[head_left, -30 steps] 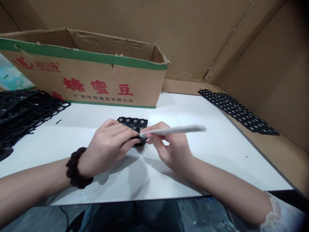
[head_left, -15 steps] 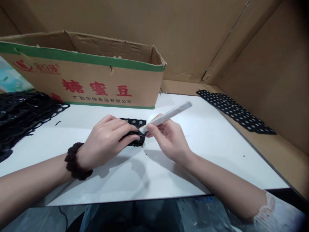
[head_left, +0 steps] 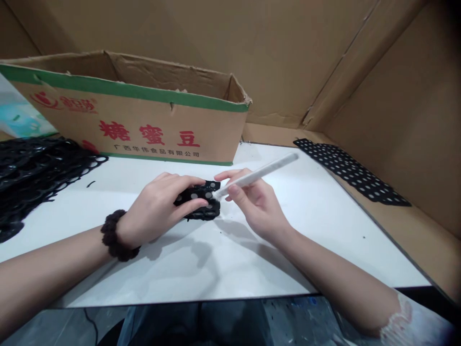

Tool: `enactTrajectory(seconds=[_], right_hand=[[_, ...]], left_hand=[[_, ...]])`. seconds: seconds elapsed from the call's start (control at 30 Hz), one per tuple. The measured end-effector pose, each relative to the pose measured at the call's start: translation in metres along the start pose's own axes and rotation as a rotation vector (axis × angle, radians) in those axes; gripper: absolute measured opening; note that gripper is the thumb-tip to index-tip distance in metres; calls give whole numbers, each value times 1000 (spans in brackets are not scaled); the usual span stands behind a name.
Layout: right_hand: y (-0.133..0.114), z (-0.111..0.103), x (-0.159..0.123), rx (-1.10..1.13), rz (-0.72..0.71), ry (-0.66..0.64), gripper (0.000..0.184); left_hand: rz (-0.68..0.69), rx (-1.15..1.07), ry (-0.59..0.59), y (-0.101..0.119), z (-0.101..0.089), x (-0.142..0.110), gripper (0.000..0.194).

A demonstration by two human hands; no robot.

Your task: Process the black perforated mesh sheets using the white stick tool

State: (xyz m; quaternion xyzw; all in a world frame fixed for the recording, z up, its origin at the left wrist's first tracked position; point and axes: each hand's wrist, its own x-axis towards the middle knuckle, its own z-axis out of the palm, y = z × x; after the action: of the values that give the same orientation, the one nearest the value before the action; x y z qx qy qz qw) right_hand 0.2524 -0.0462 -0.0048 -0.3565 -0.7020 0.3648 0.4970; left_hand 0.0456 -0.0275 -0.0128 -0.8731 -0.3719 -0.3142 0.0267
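A small black piece with pale round dots (head_left: 202, 212) lies on the white table in front of me. My left hand (head_left: 163, 204), with a dark fluffy band at its wrist, is closed on the piece's left side, thumb and fingers gripping it. In my right hand (head_left: 254, 199) is a slim whitish pen-like tool (head_left: 268, 169), pinched between thumb and fingers. Its lower tip meets the right part of the dotted piece, and its other end slants up to the right. What the tool is exactly, I cannot make out.
Behind my hands stands an open cardboard box (head_left: 151, 113) with a green rim. Black sheets full of round holes (head_left: 39, 173) are heaped at the left. A black dotted strip (head_left: 351, 168) lies along the table's right edge by cardboard walls (head_left: 288, 53). A black scrap (head_left: 90, 184) lies near the heap.
The tool's free end has swung upward from nearly level. My left fingers have spread apart on the dotted piece, uncovering more dots. The tool's tip stays at the piece.
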Motion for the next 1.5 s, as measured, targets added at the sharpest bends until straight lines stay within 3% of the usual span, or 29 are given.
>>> enactTrajectory(seconds=[0.2, 0.33, 0.47, 0.7, 0.9, 1.07, 1.33, 1.5], right_hand=[[2, 2, -1, 87, -11, -71, 17], [1, 1, 0, 125, 28, 29, 20], [1, -1, 3, 158, 56, 202, 18], [3, -4, 4, 164, 50, 396, 19], [-1, -3, 1, -26, -51, 467, 20], [-7, -1, -3, -55, -176, 381, 14], [-11, 9, -12, 36, -113, 186, 12], [-9, 11, -14, 45, -90, 182, 11]], left_hand=[[-52, -72, -6, -1, -2, 0, 31], [18, -102, -42, -5, -5, 3, 48], [-11, -129, -62, -9, -6, 4, 58], [-15, -93, 85, -11, -5, 2, 34], [-18, -160, 87, -5, -7, 0, 19], [2, -298, 8, 6, -6, -2, 15], [-33, -417, -93, 14, -5, -2, 14], [-3, -449, -119, 14, -4, -2, 14]])
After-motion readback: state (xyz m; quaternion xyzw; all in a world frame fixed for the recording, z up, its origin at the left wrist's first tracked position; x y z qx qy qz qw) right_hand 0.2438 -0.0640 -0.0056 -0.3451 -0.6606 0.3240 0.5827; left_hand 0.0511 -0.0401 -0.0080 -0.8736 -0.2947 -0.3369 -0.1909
